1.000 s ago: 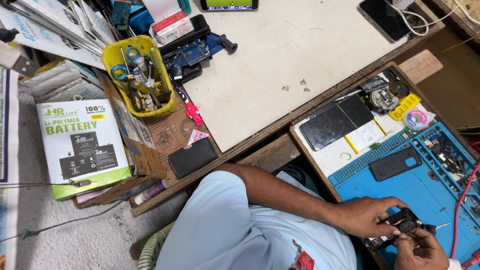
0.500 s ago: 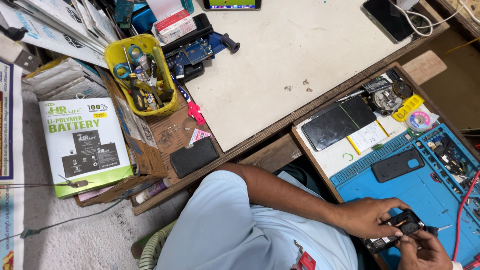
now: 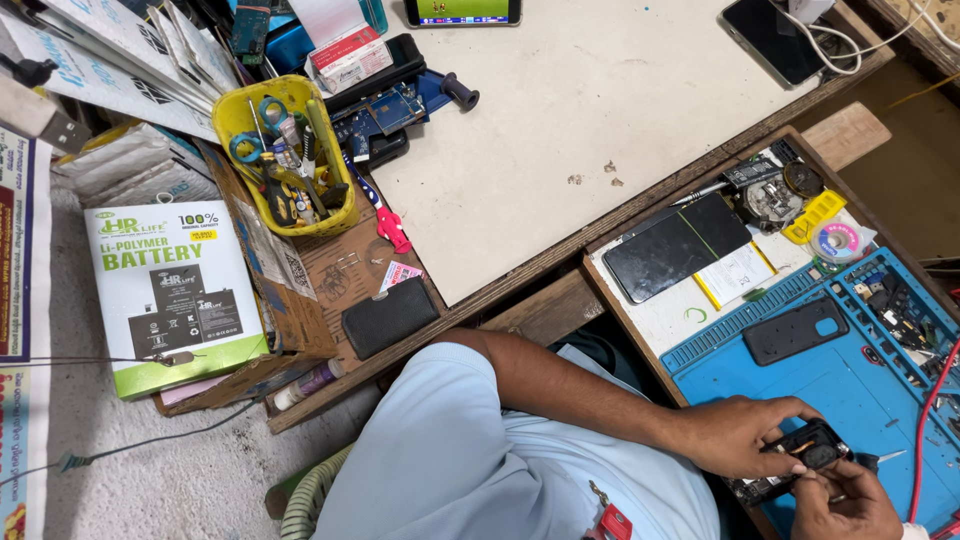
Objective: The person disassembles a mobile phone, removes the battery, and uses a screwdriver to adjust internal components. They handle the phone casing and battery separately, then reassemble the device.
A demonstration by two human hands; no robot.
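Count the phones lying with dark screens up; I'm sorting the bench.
2: a black phone at the white table's far right corner, a black glass slab above the blue mat. Others may be hidden.

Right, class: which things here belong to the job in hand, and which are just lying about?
In hand:
left hand
right hand
small black device, held by both
blue mat under them

Lying about:
yellow tool basket
battery box
black wallet
dark panel
phone case
solder reel
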